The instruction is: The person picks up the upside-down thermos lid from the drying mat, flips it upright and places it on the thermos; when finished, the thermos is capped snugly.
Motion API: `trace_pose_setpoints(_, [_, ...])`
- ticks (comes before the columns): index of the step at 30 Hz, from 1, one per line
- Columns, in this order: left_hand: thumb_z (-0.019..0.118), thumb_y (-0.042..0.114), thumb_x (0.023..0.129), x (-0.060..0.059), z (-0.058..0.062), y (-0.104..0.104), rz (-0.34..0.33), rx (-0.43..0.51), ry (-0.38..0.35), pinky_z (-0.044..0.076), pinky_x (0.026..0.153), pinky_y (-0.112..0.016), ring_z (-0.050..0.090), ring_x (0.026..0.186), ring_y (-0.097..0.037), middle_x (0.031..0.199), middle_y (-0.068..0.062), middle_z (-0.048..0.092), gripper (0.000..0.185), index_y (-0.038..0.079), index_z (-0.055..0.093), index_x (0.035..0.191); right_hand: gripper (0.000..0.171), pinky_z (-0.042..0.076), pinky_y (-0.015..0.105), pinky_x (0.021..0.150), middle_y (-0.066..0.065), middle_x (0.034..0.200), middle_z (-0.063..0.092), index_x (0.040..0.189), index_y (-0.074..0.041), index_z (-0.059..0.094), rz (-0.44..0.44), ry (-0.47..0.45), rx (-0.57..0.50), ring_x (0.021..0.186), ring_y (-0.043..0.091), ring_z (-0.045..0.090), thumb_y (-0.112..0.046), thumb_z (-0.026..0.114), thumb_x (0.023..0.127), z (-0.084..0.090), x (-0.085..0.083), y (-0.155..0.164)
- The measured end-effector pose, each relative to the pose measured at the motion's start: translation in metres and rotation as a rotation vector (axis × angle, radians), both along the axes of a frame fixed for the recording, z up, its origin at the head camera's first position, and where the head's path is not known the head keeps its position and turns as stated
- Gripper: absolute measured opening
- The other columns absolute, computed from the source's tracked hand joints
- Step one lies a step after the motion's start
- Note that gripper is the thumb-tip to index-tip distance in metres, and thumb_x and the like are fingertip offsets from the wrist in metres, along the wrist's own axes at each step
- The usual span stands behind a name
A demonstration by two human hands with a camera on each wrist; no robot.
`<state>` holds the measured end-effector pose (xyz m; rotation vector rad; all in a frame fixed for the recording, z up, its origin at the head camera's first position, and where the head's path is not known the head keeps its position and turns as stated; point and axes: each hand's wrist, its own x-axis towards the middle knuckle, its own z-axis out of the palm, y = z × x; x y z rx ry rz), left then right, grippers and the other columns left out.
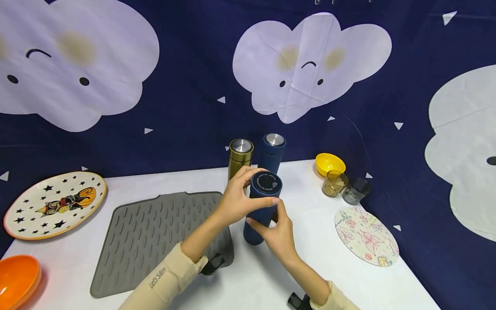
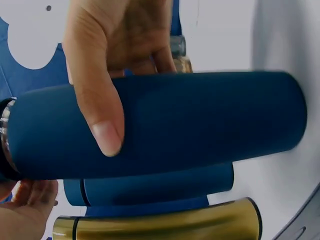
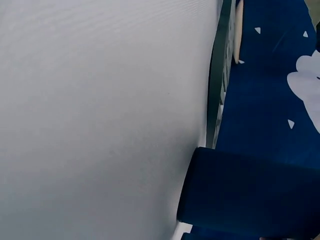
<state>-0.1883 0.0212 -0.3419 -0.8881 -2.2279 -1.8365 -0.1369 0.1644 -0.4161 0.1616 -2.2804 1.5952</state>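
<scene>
A dark blue thermos bottle (image 1: 254,232) stands about upright over the white table, between both hands. Its lid carries a black disc (image 1: 267,182) with pale lettering. My left hand (image 1: 236,198) grips the lid, fingers round the far side and thumb across the front. Lower down, my right hand (image 1: 277,234) holds the body; its thumb (image 2: 106,132) lies across the bottle in the left wrist view. There a silvery ring (image 2: 6,130) shows between lid and body. The right wrist view shows the bottle's lower end (image 3: 240,195) by the table surface, most of the right hand being outside that view.
Behind stand a gold thermos (image 1: 238,163) and another blue thermos (image 1: 272,157). A grey ridged mat (image 1: 155,241) lies left, near a star-patterned plate (image 1: 31,206) and orange bowl (image 1: 23,275). Rightward are a yellow bowl (image 1: 329,164), two small glasses (image 1: 334,184) and a flowered round mat (image 1: 366,237).
</scene>
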Motion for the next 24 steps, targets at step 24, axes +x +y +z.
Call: trace_pose_setpoints(24, [0.087, 0.018, 0.074, -0.006, -0.014, 0.001, -0.118, 0.102, -0.057, 0.044, 0.108, -0.049, 0.055, 0.115, -0.021, 0.125, -0.013, 0.056, 0.081, 0.007, 0.041, 0.139, 0.067, 0.051, 0.047, 0.096, 0.004, 0.124, 0.066, 0.133, -0.016, 0.047, 0.028, -0.005, 0.032, 0.111, 0.023, 0.065, -0.017, 0.085, 0.078, -0.001, 0.001, 0.002])
